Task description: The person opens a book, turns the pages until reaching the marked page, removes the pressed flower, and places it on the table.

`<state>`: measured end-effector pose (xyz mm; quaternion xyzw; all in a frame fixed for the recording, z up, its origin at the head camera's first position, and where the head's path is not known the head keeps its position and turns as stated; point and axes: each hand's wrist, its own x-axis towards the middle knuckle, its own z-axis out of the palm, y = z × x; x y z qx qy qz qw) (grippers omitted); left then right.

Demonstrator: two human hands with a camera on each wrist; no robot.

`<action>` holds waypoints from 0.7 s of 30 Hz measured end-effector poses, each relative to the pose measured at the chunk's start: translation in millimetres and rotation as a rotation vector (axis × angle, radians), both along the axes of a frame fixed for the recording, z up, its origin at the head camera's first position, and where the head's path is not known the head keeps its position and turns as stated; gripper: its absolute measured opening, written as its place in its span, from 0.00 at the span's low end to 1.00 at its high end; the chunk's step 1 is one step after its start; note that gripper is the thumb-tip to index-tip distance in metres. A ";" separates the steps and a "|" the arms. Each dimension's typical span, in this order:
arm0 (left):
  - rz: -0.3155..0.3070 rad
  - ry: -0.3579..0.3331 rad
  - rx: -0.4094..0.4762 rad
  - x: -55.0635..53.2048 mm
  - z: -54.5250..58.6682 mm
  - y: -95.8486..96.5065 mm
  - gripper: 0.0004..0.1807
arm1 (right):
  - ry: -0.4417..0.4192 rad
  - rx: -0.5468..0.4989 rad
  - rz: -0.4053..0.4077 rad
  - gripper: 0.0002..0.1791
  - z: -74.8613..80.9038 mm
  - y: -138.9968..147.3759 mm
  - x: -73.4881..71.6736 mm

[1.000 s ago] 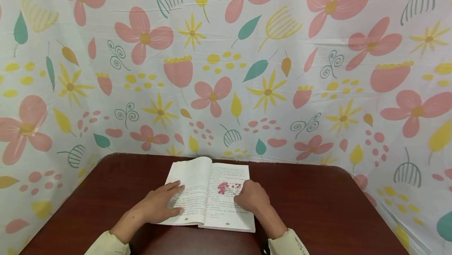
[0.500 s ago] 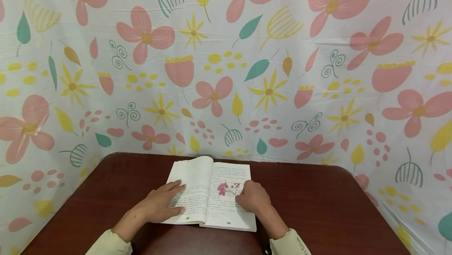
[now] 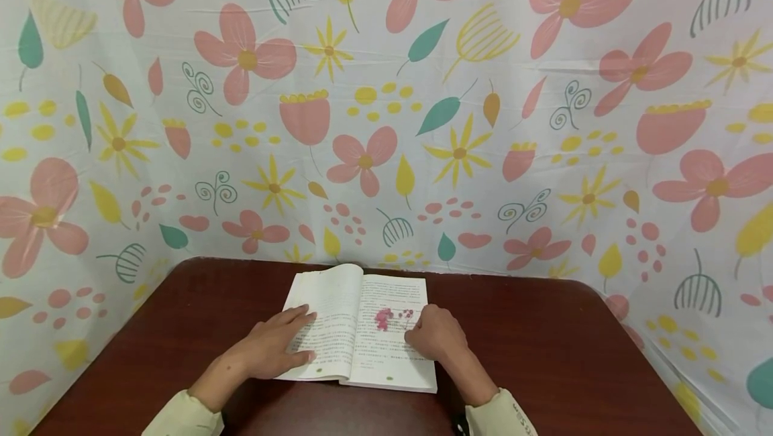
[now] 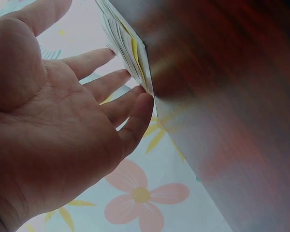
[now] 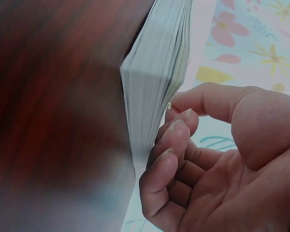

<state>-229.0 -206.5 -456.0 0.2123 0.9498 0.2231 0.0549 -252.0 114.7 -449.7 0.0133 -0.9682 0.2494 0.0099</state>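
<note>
An open book (image 3: 386,355) lies on the table with printed text on both pages. My left hand (image 3: 274,345) rests on the left page, its fingers spread. In the left wrist view the fingertips of the left hand (image 4: 63,111) touch the edge of the pages. Over the right page is a small pink flower sprig (image 3: 383,319) with thin stems. My right hand (image 3: 437,333), at the right page's outer edge, pinches the sprig's stem end. In the right wrist view the right hand (image 5: 208,154) has curled fingers, and a tiny pale tip shows between thumb and forefinger.
The dark brown table (image 3: 555,349) has rounded far corners. A white cloth (image 3: 362,87) printed with pink flowers and leaves hangs behind it and at both sides. Pale sleeves (image 3: 187,416) cover both forearms.
The pink sprig has turned and shifted slightly over the right page. The right hand has moved a little to the right. The left hand stays on the left page.
</note>
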 end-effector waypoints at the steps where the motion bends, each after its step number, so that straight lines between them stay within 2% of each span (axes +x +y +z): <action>1: -0.007 0.009 -0.003 -0.9 -2.0 -0.7 0.39 | 0.002 -0.004 -0.002 0.18 0.1 1.6 -0.2; 7: -0.035 0.062 -0.012 -6.5 -14.8 -5.2 0.41 | 0.022 -0.021 -0.015 0.20 1.6 11.4 -2.3; 10: -0.030 0.050 -0.010 -5.9 -12.7 -4.7 0.40 | 0.017 -0.023 -0.028 0.23 3.1 16.8 -3.5; 15: -0.008 -0.005 -0.002 -1.2 -2.3 -0.7 0.39 | 0.002 -0.028 -0.043 0.27 4.4 28.0 -5.6; 21: 0.003 -0.005 -0.027 2.0 1.1 0.7 0.39 | -0.003 -0.024 -0.078 0.27 2.4 41.3 -9.8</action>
